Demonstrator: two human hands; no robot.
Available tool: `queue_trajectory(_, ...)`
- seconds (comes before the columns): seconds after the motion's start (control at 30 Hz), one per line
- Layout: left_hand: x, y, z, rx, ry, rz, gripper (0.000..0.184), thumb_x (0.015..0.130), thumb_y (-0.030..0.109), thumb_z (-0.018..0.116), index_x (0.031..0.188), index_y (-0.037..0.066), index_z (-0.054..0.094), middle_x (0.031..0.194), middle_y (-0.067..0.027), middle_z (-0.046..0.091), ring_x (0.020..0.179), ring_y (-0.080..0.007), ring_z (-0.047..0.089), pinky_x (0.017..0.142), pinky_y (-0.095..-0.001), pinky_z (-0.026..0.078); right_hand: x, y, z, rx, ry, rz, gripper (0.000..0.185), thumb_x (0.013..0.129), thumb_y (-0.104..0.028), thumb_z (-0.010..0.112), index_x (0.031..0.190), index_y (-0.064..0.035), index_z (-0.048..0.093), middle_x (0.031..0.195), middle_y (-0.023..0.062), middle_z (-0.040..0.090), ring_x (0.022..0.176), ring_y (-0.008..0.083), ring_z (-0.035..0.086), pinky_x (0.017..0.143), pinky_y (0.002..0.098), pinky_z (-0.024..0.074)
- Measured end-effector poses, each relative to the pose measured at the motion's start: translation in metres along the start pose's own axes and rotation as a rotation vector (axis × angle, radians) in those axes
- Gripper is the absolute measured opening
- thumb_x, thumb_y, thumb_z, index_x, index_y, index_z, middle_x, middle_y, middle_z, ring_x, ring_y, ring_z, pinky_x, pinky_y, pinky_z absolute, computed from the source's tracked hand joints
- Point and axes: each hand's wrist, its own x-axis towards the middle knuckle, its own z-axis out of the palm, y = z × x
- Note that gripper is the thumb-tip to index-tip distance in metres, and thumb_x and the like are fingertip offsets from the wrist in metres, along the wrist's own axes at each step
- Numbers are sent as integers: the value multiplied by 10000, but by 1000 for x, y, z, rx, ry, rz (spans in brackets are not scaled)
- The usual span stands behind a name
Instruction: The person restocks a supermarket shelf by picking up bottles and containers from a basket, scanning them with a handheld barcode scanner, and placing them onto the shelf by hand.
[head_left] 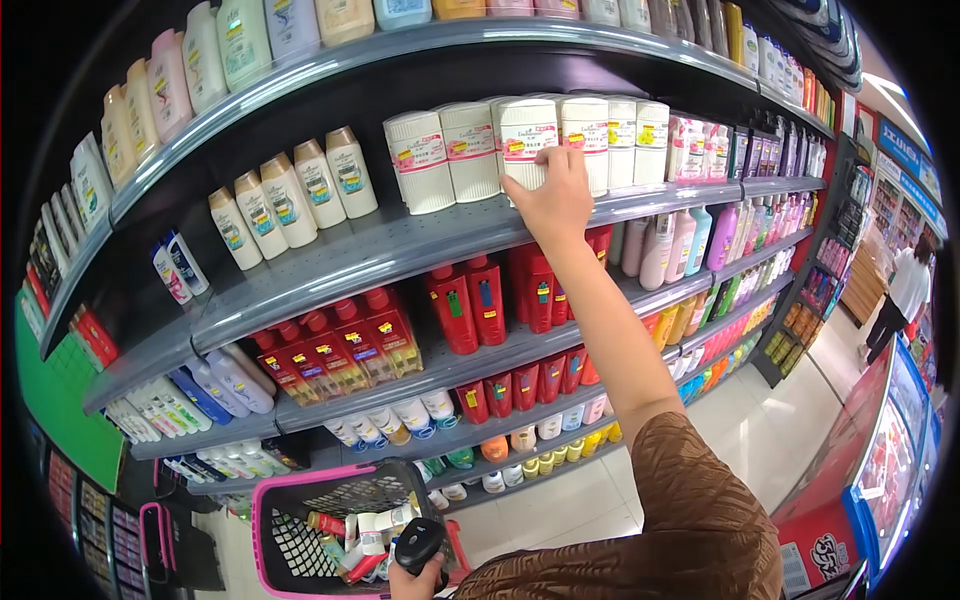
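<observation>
My right hand [556, 200] reaches up to the middle shelf, its thumb and fingers on the lower front of a white ribbed bottle [528, 125] with a pink and red label. Similar white bottles [420, 165] stand upright on both sides of it. Low in the view, my left hand [415, 582] is wrapped round a black handle [420, 545] beside the shopping basket. The black basket with a pink rim [262, 530] holds several packaged items [370, 530].
Bottles line the curved shelves above and below, with red bottles [485, 300] under my arm and cream bottles [285, 200] to the left. A glass-topped red and blue case [880, 470] stands at the right. Another person [908, 290] is in the aisle beyond.
</observation>
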Motion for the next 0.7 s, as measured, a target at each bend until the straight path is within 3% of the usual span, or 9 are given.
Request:
queue_trajectory(0.1,4,-20,5,57,146,149,318,935,132,703,1208,-19,646,951,-54,684,785,-127,604,690,-289,498,0,4,1,-4,29,-50,441,681,-258,892,942,-75,588,985,107,572,913,328,629,742,441,534)
queue_trajectory(0.27,1,-17,1,58,44,31,320,938,128,696,1224,-5,644,979,-47,682,807,-122,610,694,-285,496,1,15,-2,-1,43,-77,439,680,-274,886,925,-65,588,983,117,576,897,334,631,740,443,530)
queue_trajectory(0.37,-1,-13,3,64,73,83,324,921,67,675,1234,-7,640,1025,-56,688,846,-135,619,731,-288,506,0,22,-3,-10,55,-98,455,675,-300,885,916,-52,589,974,122,582,874,331,632,739,435,530)
queue_trajectory(0.4,0,-18,1,12,60,30,343,910,37,664,1247,-14,635,1081,-73,699,931,-162,641,809,-302,516,0,24,-6,0,26,-81,480,688,-313,886,962,-46,595,1018,132,592,934,335,626,789,441,525)
queue_trajectory(0.47,-2,-14,3,19,70,40,351,910,31,662,1256,-18,632,1109,-76,700,972,-171,644,846,-306,512,-1,26,-10,11,-2,-66,507,701,-326,886,1008,-40,602,1062,142,601,995,340,620,838,446,520)
queue_trajectory(0.53,-2,-15,3,27,83,53,359,909,25,660,1264,-21,630,1137,-80,701,1013,-181,647,884,-311,509,-5,27,-15,-83,181,-182,705,717,-416,886,1225,-33,582,1308,229,559,1218,404,548,1032,521,437)
queue_trajectory(0.57,0,-19,4,-6,92,76,360,912,26,661,1267,-25,629,1152,-76,699,1034,-180,645,905,-308,502,-4,27,-15,-82,184,-185,705,717,-416,886,1225,-33,582,1308,229,559,1218,404,548,1032,521,437)
queue_trajectory(0.63,0,-22,4,-35,99,97,362,915,27,662,1270,-29,627,1168,-72,698,1055,-179,644,927,-305,494,-7,32,-15,-137,101,-93,972,758,-550,835,1480,-41,430,1523,333,377,1398,494,383,1156,610,271)
queue_trajectory(0.7,-1,-18,3,-9,103,106,362,921,25,656,1276,-35,621,1164,-75,694,1024,-175,644,898,-304,503,-12,40,-8,-168,37,-47,1037,774,-605,793,1533,-44,363,1557,359,310,1437,512,325,1178,616,228)
